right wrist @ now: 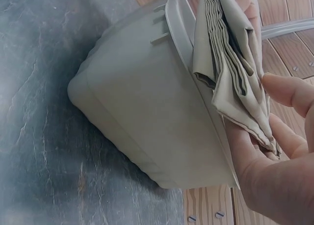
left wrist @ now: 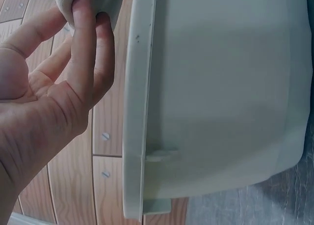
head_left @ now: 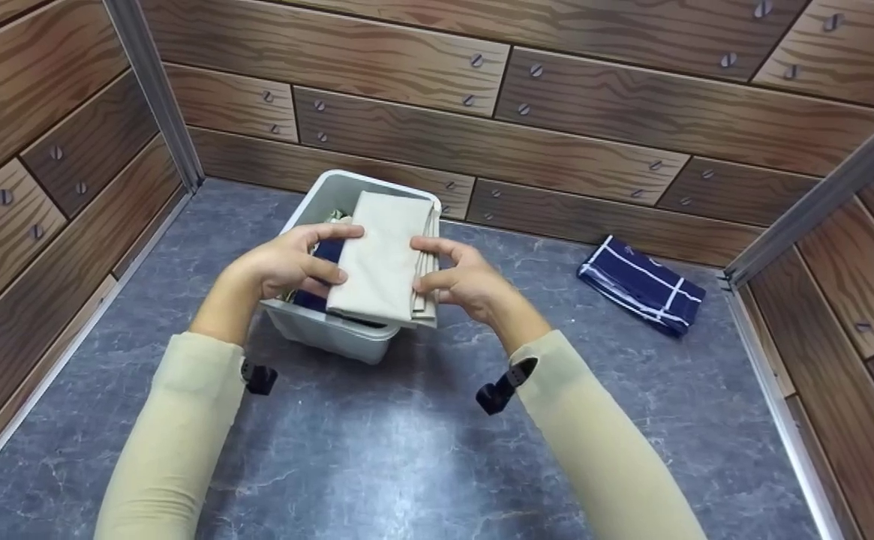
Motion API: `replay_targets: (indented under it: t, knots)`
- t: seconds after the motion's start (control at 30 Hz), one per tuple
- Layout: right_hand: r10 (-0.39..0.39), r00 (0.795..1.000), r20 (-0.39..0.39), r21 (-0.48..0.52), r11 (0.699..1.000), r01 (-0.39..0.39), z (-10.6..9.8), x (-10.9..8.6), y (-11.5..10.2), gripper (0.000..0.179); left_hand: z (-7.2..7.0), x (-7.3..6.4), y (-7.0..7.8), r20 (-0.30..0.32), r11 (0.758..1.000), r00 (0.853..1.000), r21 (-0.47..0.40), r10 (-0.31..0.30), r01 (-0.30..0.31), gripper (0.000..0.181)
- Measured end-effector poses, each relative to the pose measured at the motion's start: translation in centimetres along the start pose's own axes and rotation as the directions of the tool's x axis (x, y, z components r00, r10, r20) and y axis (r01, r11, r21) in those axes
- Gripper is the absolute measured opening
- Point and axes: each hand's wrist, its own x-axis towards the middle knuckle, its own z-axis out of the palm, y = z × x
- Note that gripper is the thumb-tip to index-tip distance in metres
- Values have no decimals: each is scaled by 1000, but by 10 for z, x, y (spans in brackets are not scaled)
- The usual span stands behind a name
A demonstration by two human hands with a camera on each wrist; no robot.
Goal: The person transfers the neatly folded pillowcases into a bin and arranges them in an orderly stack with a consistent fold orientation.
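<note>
A folded cream cloth (head_left: 384, 255) in several layers is held over the right part of a pale grey plastic bin (head_left: 324, 337). My left hand (head_left: 290, 262) grips its left edge, thumb on top and other fingers below. On the opposite edge my right hand (head_left: 474, 281) pinches the stacked layers; the right wrist view shows those folds (right wrist: 228, 72) between thumb and fingers. Under the cloth, inside the bin, dark blue fabric (head_left: 329, 255) shows beside a patterned light piece (head_left: 337, 217). The cream cloth hides the rest of the contents.
A folded navy cloth with white lines (head_left: 641, 285) lies on the grey marbled floor (head_left: 376, 465) at the right, near the back wall. Wood-patterned walls (head_left: 406, 97) with metal corner strips (head_left: 159, 97) surround the floor on three sides.
</note>
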Motion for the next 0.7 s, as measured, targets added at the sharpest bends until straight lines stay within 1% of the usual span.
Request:
replay_targets:
  t: [0.1,0.23,0.4,0.47,0.6,0.7]
  knots:
    - [0,1000,12,-40,999,1,1,2,0,75,-3,1,0,-9,1000,1000,21,0,0,79]
    - [5,1000,27,-101,995,-2,4,4,0,76,-7,0,-3,-16,997,1000,71,6,-5,78]
    - [-2,1000,25,-114,994,4,9,7,-2,74,-9,1,-2,-44,993,999,116,5,0,76]
    - [-11,1000,29,-129,991,15,10,9,-2,74,-7,1,0,-58,987,998,160,1,8,77]
    - [-30,999,28,-158,987,34,11,12,-2,72,-3,0,3,-83,964,997,265,5,17,80]
    - [-34,999,17,-169,985,37,13,14,-2,72,-2,0,4,-100,954,995,297,7,23,80]
